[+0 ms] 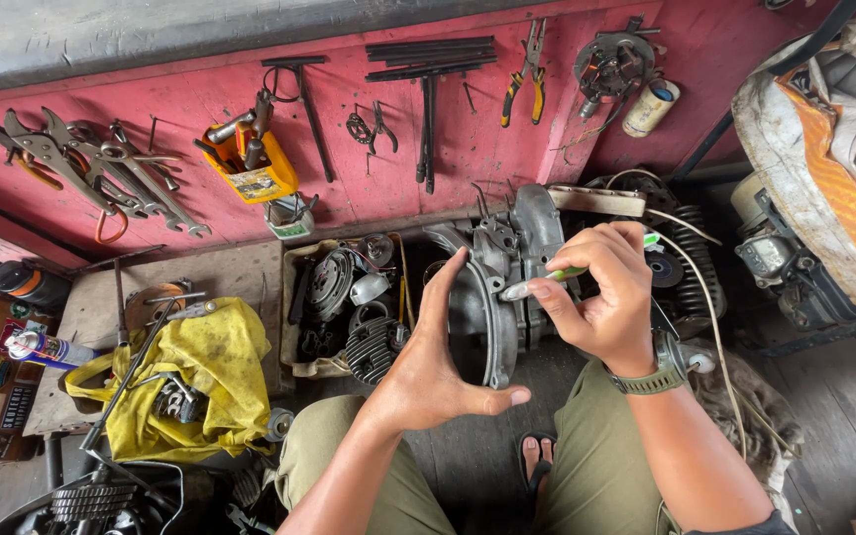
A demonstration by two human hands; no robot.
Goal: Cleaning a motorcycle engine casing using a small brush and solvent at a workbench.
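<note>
A grey cast-metal engine case (pixel 507 267) stands upright on the floor between the person's knees, its round rim facing them so the joint can be reached. The left hand (pixel 438 362) lies spread and flat against that rim, apparently to steady it. The right hand (pixel 601 297) pinches a slim green-handled screwdriver (pixel 547 281), tip at the seam.
</note>
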